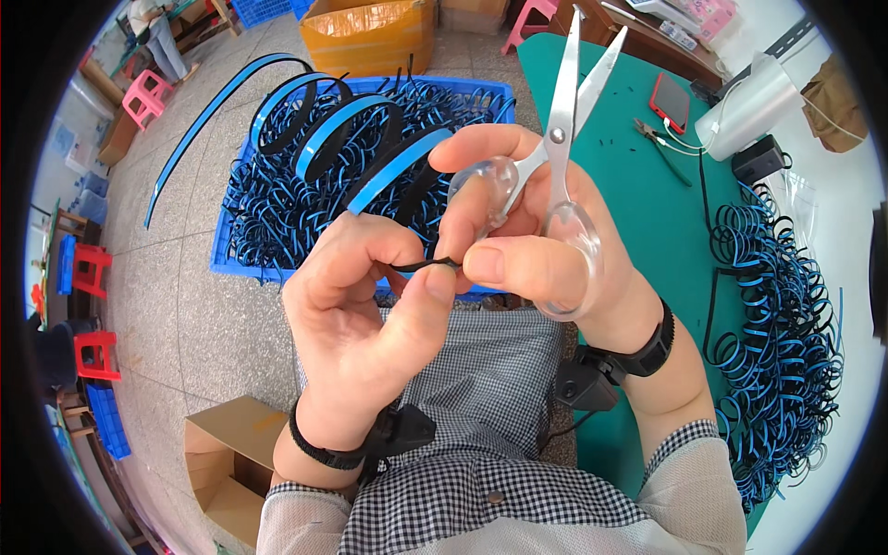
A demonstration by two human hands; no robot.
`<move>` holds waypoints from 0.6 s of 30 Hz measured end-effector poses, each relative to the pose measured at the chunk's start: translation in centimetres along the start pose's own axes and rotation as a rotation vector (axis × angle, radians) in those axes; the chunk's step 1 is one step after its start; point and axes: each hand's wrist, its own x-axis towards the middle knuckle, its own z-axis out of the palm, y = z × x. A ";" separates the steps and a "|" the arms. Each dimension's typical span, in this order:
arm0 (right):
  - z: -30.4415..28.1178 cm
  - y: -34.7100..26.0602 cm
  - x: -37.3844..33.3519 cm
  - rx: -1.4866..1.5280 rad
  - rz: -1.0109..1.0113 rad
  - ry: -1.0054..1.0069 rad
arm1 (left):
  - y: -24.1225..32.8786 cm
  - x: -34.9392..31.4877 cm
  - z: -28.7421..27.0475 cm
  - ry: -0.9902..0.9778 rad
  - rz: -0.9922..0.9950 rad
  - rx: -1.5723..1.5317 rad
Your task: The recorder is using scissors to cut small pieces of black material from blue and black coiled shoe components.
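A long curling ribbon-like strip (329,129), bright blue on one face and black on the other, spirals up and leftward from my hands. My left hand (356,310) is closed, pinching the strip's thin black end (421,265) between thumb and fingers. Opposite it, my right hand (546,245) presses its thumb and fingertip at the same black end. Scissors (558,136) with transparent handles hang on the fingers of my right hand, their blades pointing up and slightly apart. The strip lies outside the blades.
Beyond my hands a blue crate (225,242) holds a heap of similar strips. On the green table (647,213) at right are a coiled pile of strips (772,342), pliers (662,151) and a red-edged phone (670,102). A cardboard box (222,453) stands on the floor at lower left.
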 end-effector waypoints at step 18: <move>0.0 -0.2 0.1 0.032 0.082 0.040 | -1.1 0.3 -0.1 -0.099 0.139 0.006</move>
